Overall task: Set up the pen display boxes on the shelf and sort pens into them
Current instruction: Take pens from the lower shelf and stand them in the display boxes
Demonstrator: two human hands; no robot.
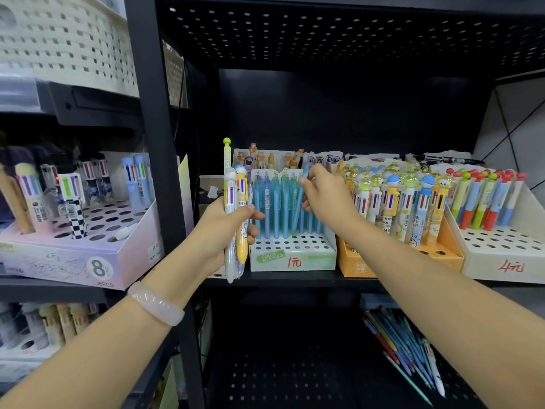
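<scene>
My left hand [225,224] grips a bunch of fat multicolour pens [234,208] upright, just left of the green-white display box [292,255] marked "1元". My right hand [321,196] pinches a slim blue pen [303,184] at its upper part, among the blue pens [274,208] standing in that box. To the right, an orange box [442,258] holds many cartoon-topped multicolour pens [398,196]. Further right stands a white box [501,255] with red-knobbed pens [486,202].
A pink box [73,261] of multicolour pens sits on the left shelf beyond the black upright post [159,143]. More boxes stand behind the front row. Loose pens [407,349] lie on the lower perforated shelf at the right. Woven baskets [59,39] sit top left.
</scene>
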